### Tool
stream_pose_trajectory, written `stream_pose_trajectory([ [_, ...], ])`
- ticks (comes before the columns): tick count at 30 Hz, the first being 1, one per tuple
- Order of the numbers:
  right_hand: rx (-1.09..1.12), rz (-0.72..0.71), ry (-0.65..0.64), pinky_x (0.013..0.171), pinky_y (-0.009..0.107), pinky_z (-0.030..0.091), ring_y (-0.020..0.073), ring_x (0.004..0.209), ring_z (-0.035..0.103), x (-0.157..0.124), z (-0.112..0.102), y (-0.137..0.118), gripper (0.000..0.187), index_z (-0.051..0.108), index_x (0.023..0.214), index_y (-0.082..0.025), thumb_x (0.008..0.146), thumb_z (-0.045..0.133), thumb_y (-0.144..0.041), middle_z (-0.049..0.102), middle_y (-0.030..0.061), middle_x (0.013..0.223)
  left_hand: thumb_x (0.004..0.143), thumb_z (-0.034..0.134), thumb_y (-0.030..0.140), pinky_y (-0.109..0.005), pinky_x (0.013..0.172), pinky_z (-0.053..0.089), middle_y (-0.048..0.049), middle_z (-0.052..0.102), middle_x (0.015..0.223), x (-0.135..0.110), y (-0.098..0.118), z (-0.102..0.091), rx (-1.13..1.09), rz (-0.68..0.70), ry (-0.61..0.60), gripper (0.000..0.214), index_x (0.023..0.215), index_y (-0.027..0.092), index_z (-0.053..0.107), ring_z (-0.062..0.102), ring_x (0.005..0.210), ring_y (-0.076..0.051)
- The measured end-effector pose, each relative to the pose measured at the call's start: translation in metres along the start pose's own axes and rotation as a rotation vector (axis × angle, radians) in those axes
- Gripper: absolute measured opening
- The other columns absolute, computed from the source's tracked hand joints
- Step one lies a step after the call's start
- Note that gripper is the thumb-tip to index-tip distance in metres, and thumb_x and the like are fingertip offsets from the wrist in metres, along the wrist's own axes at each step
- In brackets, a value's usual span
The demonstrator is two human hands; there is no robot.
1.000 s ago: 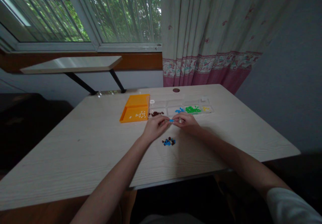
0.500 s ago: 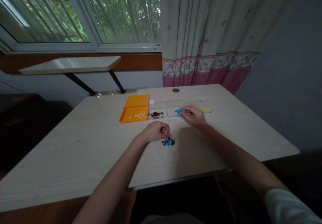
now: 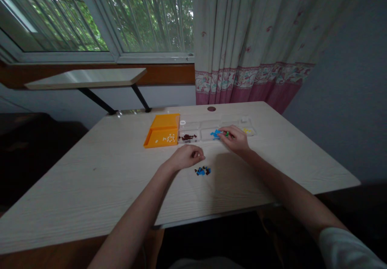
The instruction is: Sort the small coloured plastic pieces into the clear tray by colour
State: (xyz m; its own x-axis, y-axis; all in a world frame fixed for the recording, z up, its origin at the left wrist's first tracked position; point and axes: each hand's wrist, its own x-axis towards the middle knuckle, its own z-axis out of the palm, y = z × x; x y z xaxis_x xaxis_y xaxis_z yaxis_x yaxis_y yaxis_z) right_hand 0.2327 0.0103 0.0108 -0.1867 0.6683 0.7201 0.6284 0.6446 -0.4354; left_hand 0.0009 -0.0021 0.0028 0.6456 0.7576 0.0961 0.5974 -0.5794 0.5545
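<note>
- Two bare hands stand apart over a pale wood-grain desk (image 3: 121,160). The right hand (image 3: 234,138) reaches thumb and forefinger to loose blue pieces (image 3: 215,134) in a clear compartment tray (image 3: 205,134), toward the desk's far edge; whether it grips one cannot be told.
- The left hand (image 3: 188,156) hangs curled between the tray and a mixed cluster of blue and brown pieces (image 3: 202,171), which lies closer to the desk's near edge. Anything within its curl is hidden.
- Spillage is one risk: green pieces (image 3: 227,133) show just beneath the right hand, and a sweeping finger could push them in among the blue.
- A fumble is another, as such tiny parts could slip from a loose pinch or come up two at once.
- Low on the desk, the left wrist or thumb could scatter the cluster if it dragged back toward the near edge.
- Half a second earlier, the left fingertips were down at the cluster; now they are clear of its far side. The right hand has barely shifted. A second ago, both hands met around a blue piece in front of the tray.
</note>
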Motion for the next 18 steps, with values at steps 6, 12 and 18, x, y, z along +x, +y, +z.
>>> stream_pose_trajectory([
  [6,-0.045,0.082,-0.015,0.057,0.024,0.039,0.0107,0.056,0.046,0.001,0.003,0.011,0.024,0.065,0.087,-0.016,0.080,0.056,-0.037,0.059,0.0042,0.073,0.072,0.060,0.031,-0.018,0.050,0.032,0.0025,0.052,0.058,0.000,-0.002,0.000,0.007,0.017,-0.030,0.015,0.076,0.017,0.064,0.045,0.052,-0.009],
  [12,-0.135,0.208,-0.022,0.066,0.026,0.042,0.0144,0.070,0.055,0.003,0.007,0.031,0.027,0.066,0.093,-0.018,0.079,0.057,-0.039,0.062,0.0054,0.080,0.080,0.051,0.028,-0.020,0.056,0.036,-0.0018,0.059,0.065,0.003,-0.005,0.003,-0.035,0.021,0.032,0.019,0.079,0.015,0.066,0.050,0.059,-0.011],
  [18,-0.082,0.105,-0.091,0.069,0.026,0.044,0.0148,0.074,0.058,0.002,0.008,0.023,0.021,0.066,0.092,-0.018,0.082,0.053,-0.032,0.063,0.0053,0.083,0.079,0.053,0.033,-0.021,0.055,0.036,-0.0048,0.062,0.070,0.007,-0.002,0.006,-0.211,-0.089,0.262,0.025,0.081,0.013,0.067,0.049,0.061,-0.012],
])
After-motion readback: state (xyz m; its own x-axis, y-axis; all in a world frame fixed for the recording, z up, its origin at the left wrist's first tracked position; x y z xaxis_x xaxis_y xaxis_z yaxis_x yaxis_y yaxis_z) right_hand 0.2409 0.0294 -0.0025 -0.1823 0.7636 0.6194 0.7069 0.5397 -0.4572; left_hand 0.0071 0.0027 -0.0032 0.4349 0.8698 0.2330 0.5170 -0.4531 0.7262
